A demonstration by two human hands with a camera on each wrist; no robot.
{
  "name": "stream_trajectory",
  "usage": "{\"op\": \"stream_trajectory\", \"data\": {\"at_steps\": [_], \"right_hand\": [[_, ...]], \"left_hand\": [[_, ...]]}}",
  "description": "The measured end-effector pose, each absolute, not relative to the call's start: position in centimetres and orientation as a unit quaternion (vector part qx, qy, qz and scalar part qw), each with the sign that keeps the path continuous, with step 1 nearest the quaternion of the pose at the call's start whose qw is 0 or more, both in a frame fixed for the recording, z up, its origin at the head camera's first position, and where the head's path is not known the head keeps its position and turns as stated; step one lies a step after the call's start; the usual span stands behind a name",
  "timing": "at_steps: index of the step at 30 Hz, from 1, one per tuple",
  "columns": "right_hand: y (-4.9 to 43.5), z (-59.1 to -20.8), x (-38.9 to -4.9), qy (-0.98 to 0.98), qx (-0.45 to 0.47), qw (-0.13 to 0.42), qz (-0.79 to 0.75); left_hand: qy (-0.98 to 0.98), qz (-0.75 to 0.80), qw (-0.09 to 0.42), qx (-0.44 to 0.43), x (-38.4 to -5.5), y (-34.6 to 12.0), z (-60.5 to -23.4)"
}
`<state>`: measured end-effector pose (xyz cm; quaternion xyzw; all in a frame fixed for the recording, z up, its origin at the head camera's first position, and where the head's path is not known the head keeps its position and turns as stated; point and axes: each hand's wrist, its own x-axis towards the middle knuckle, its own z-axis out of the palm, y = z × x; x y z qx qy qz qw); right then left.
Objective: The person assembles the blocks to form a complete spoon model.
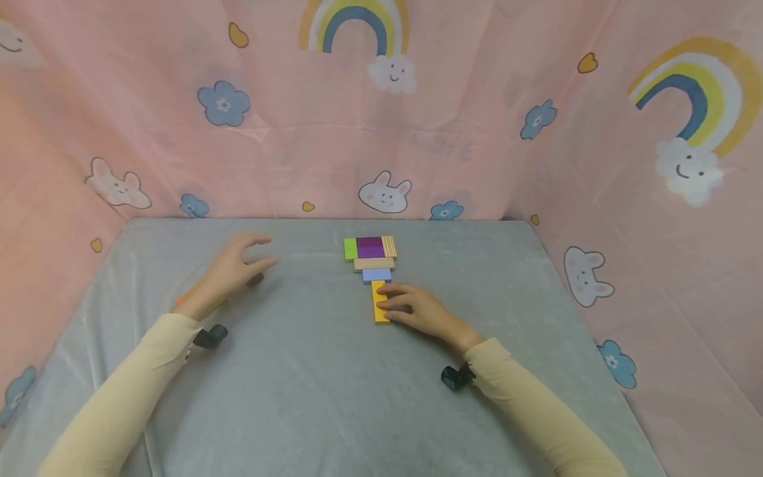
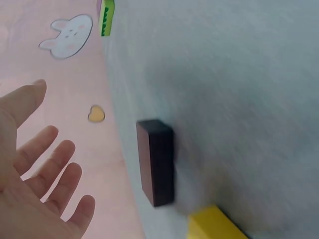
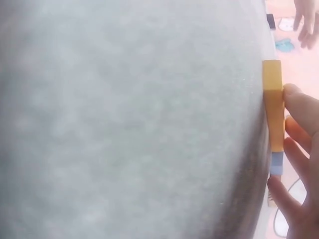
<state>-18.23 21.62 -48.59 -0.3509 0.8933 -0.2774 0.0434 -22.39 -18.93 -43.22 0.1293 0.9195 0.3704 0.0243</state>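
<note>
My right hand (image 1: pixel 424 310) rests its fingertips along the right side and top of a yellow-orange block (image 1: pixel 378 311), which lies lengthwise on the table. A blue block (image 1: pixel 377 274) sits at its far end. Beyond that come a tan block (image 1: pixel 373 264), then a row with a green block (image 1: pixel 350 249), purple blocks (image 1: pixel 369 247) and a striped block (image 1: pixel 389 246). My left hand (image 1: pixel 229 270) hovers at the left, fingers spread and holding nothing. Below it are a dark brown block (image 2: pixel 157 163) and a yellow block (image 2: pixel 214 225), partly hidden by the hand in the head view.
A grey cloth covers the table (image 1: pixel 310 384). Pink curtains (image 1: pixel 286 159) with rainbows, clouds and rabbits hang behind it and along both sides. An orange piece (image 1: pixel 183 298) shows beside the left wrist.
</note>
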Motion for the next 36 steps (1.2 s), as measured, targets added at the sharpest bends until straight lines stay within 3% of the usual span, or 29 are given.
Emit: {"op": "stream_trajectory", "data": {"at_steps": [5,22,29,36], "right_hand": [[21.5,-48.3,-18.4,0.896,-0.361,0.036,-0.255],[21.5,-48.0,-20.0,0.901,-0.358,0.026,-0.242],[22.1,-48.4,-20.9,0.898,-0.364,0.020,-0.246],[22.0,-48.6,-21.1,0.895,-0.368,0.023,-0.253]], "left_hand": [[0.924,0.359,0.004,0.131,-21.2,-20.9,-43.2],[0.931,0.354,0.017,0.090,-18.5,-26.3,-44.5],[0.929,0.348,-0.001,0.124,-18.5,-26.1,-45.8],[0.939,0.328,0.011,0.099,-18.5,-24.7,-46.4]]}}
